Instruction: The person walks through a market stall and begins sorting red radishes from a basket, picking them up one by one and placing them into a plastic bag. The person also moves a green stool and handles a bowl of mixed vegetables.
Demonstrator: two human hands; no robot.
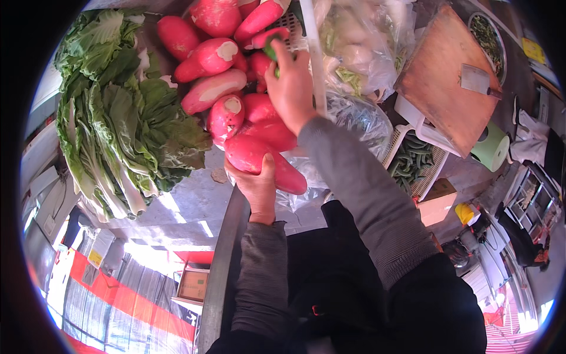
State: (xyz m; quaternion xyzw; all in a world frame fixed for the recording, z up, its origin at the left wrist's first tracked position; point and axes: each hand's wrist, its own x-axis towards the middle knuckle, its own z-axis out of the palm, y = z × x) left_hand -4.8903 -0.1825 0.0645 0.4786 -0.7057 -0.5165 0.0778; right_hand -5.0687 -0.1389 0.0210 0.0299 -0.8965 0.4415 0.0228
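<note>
My left hand (254, 188) grips a large red-skinned radish (265, 163) from below, its thumb resting on top at the front of the pile. Farther up, my right hand (292, 84) reaches over the heap and has its fingers around a small dark green vegetable (270, 48), mostly hidden by the fingers. Beneath and beyond both hands lie several more red radishes (208, 57), some with pale cut ends or scraped skin. One radish with a pale trimmed end (225, 117) touches the held one.
Leafy greens (119, 115) spread over the left. To the right are plastic bags of pale vegetables (353, 53), a crate of green peppers (411, 159), and a wooden cutting board (446, 84) bearing a cleaver (475, 78). A metal edge (225, 265) runs beside my left forearm.
</note>
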